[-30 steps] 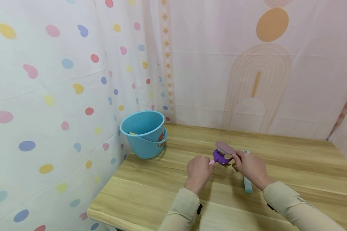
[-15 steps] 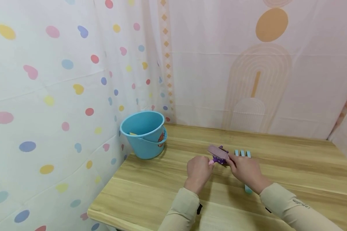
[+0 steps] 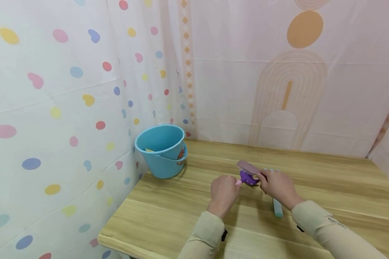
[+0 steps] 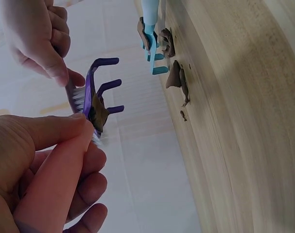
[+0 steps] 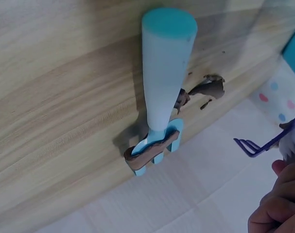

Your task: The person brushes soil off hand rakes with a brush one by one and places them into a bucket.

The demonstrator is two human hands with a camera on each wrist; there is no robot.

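My left hand (image 3: 224,194) grips the pink handle (image 4: 57,179) of a small toy rake, whose purple head (image 4: 89,92) has bent tines. A brown clay-like lump (image 4: 98,112) sticks to that head. My right hand (image 3: 280,187) holds a brush (image 3: 249,167) with a mauve back, and its pale bristles lie against the purple head; the brush's handle is mostly hidden in the fingers. Under the right hand, a light-blue toy rake (image 5: 166,77) lies on the table, with a brown strip (image 5: 152,153) across its tines.
Brown crumbly pieces (image 4: 175,76) lie on the wooden table (image 3: 168,216) beside the blue rake. A blue bucket (image 3: 165,165) stands at the back left, with something yellow (image 3: 149,150) inside. Patterned curtains (image 3: 227,90) hang behind and to the left.
The brush went left and down across the purple rake head, then back up and slightly right. The purple head tilted along the way. My left hand stays nearly in place.
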